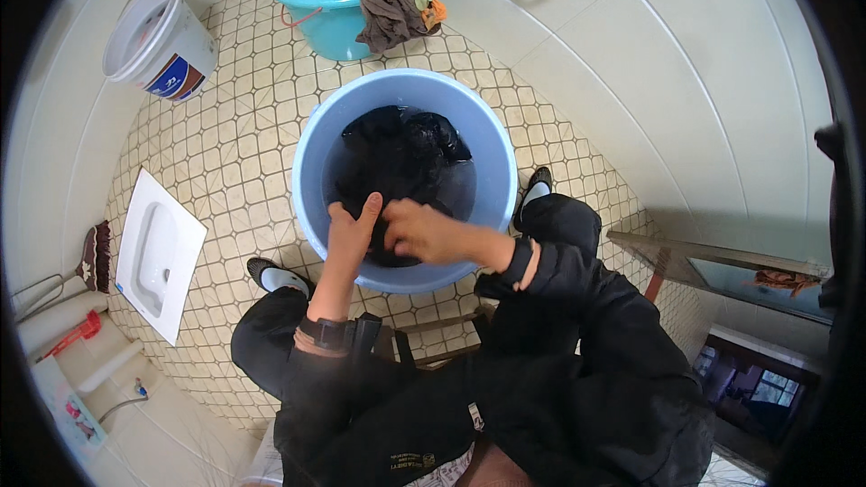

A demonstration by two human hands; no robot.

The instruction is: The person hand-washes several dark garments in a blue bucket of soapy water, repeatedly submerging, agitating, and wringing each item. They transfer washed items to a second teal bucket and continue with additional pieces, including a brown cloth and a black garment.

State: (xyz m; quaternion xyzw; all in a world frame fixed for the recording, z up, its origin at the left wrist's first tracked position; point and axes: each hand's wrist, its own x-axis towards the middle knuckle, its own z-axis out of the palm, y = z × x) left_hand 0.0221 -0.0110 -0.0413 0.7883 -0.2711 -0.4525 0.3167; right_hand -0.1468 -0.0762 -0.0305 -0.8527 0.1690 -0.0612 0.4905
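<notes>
A light blue round tub (308, 162) stands on the floor between my feet. In it, black wet cloth (388, 140) lies partly under dark water; its kind of garment cannot be made out. At the tub's near side my left hand (352, 230) is closed on a part of the cloth, thumb pointing up. Just right of it, my right hand (424, 233) has its fingers curled round the same cloth, slightly smeared by motion. The cloth between the two hands is mostly hidden by them.
A turquoise bucket (329, 32) with a brown cloth (383, 0) over its rim stands beyond the tub. A white bucket (194, 41) is at far left. The squat toilet (162, 257) lies left; a tiled wall (649, 81) rises right.
</notes>
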